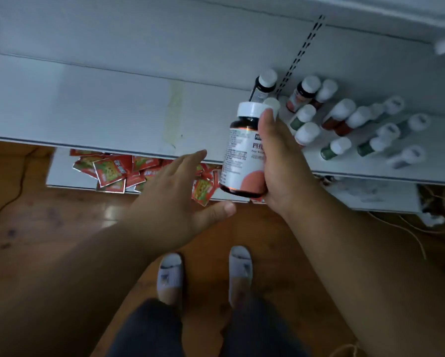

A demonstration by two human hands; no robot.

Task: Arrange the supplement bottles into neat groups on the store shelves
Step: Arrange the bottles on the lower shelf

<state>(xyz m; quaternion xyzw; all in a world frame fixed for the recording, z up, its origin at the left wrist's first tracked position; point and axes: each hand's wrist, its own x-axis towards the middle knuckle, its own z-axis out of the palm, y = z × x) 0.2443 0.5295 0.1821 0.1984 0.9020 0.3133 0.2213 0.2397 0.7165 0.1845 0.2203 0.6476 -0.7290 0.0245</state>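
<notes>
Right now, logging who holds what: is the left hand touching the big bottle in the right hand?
Apart. The head view shows the left hand open, with packets and floor visible between its fingertips and thumb and the bottle, which the right hand grips.

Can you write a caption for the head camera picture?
Right hand holds a white-capped bottle above the shelf.

At frame centre, the dark amber, white-capped supplement bottle (242,153) has a white label showing "四" and "Four"; its smaller print is unreadably blurred.
</notes>
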